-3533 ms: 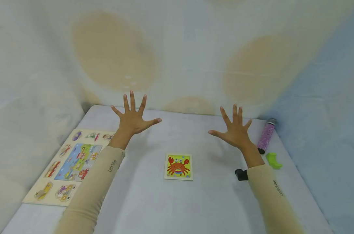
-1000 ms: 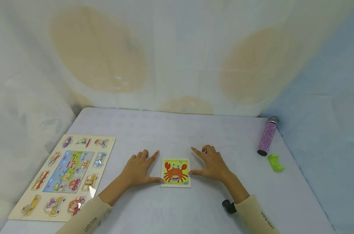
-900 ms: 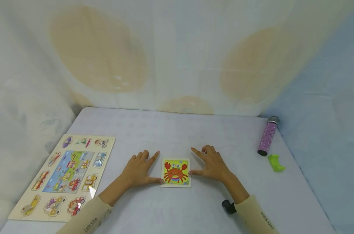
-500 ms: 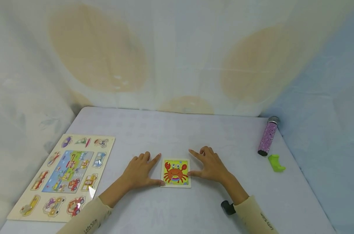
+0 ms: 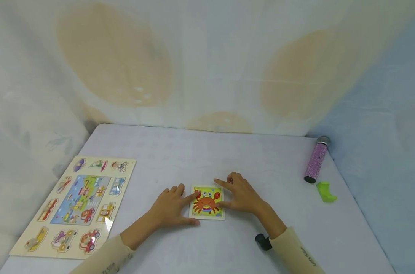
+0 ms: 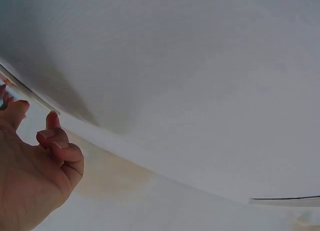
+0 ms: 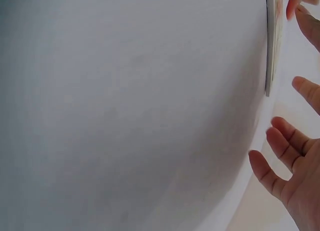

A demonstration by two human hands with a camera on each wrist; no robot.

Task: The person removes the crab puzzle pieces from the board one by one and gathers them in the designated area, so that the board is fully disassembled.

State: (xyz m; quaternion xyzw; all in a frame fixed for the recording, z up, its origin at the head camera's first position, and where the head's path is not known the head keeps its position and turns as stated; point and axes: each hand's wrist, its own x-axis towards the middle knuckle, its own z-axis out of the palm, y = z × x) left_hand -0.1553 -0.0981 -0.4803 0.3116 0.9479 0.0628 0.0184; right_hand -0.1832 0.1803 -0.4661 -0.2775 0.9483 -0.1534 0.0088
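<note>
A small square crab puzzle (image 5: 205,206) with a pale frame lies flat at the middle of the table. My left hand (image 5: 169,208) is at its left side, index finger over the picture and thumb by the lower left corner. From the other side my right hand (image 5: 243,196) reaches in, its thumb over the crab's right edge and its index finger above the top right corner. Neither hand grips anything; whether the fingertips touch the puzzle is unclear. Edge-on, the puzzle board (image 7: 270,51) shows beside my fingers in the right wrist view.
A large wooden peg puzzle board (image 5: 80,205) with vehicle pieces lies on the left. Toward the right edge are a glittery purple microphone (image 5: 316,160) and a bright green curved piece (image 5: 325,191). A black device (image 5: 263,242) sits at my right wrist. Cloth hangs behind the table.
My hands have come down from raised and spread to either side of the crab puzzle. In the last half second the left index finger and right thumb moved inward over the picture.
</note>
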